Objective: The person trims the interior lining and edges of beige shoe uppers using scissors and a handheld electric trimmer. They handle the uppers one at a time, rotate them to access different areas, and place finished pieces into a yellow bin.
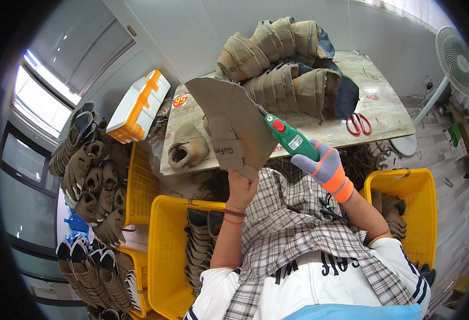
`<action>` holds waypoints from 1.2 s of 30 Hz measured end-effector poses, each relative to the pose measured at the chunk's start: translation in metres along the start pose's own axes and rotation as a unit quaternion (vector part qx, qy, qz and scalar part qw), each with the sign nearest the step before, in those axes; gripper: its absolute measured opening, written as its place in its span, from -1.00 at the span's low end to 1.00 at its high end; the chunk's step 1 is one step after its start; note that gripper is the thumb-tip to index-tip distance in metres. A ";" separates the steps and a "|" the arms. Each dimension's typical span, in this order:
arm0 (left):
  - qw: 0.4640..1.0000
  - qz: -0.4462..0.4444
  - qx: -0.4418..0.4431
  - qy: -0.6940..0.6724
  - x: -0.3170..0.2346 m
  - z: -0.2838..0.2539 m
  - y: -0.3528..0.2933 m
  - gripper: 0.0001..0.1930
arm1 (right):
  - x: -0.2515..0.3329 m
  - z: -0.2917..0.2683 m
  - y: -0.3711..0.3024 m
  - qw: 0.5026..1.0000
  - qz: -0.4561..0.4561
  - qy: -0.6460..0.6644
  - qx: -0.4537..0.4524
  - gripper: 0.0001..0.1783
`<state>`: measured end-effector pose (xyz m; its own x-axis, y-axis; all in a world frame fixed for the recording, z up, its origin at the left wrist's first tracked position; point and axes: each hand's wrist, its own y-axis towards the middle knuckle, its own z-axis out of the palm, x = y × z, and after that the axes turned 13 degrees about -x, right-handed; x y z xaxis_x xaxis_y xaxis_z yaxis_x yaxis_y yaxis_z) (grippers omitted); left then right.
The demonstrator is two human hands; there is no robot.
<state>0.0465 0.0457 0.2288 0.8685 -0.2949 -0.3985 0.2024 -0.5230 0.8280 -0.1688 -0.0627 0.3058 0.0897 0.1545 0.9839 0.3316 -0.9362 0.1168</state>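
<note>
My left hand (241, 190) is closed on the lower end of a brown shoe upper (226, 109), a wide curved piece with a strap sewn on. It stands raised over the near edge of the table. My right hand (327, 169), in a grey and orange glove, grips a green handheld electric cutter (297, 141) with a red button. The cutter's tip lies at the right edge of the shoe upper; I cannot tell whether it touches. A single formed upper (188, 148) sits on the table to the left.
Two rows of nested uppers (293, 88) lie across the wooden table (375, 80), with red-handled scissors (358, 124) at its right edge. Yellow crates (162, 256) holding uppers flank me. A white fan (458, 61) stands far right; a white and orange box (138, 106) stands left.
</note>
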 end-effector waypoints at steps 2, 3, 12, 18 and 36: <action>1.000 0.009 0.013 -0.004 0.002 0.000 -0.003 -0.75 | 0.005 0.000 0.000 0.997 0.045 0.060 0.014 -0.50; 1.000 0.015 0.022 0.001 0.002 0.000 -0.005 -0.75 | 0.004 -0.001 0.002 0.998 0.030 0.052 0.011 -0.51; 0.991 0.005 0.023 0.131 0.008 -0.047 -0.036 -0.77 | -0.009 -0.007 0.028 0.999 0.002 0.040 -0.027 -0.59; 0.948 -0.030 -0.013 0.318 0.047 -0.139 0.016 -0.80 | -0.060 -0.050 0.022 0.993 0.030 -0.011 -0.112 -0.67; 0.841 -0.440 -0.131 -0.284 0.190 0.099 0.230 -0.59 | -0.084 -0.058 0.036 0.982 0.103 -0.042 -0.150 -0.69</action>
<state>0.2135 -0.2102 0.3046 -0.0124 -0.2599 -0.9656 0.8120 -0.5662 0.1419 -0.2192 -0.1277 0.2350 0.2069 -0.0344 0.9778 0.0074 -0.9993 -0.0367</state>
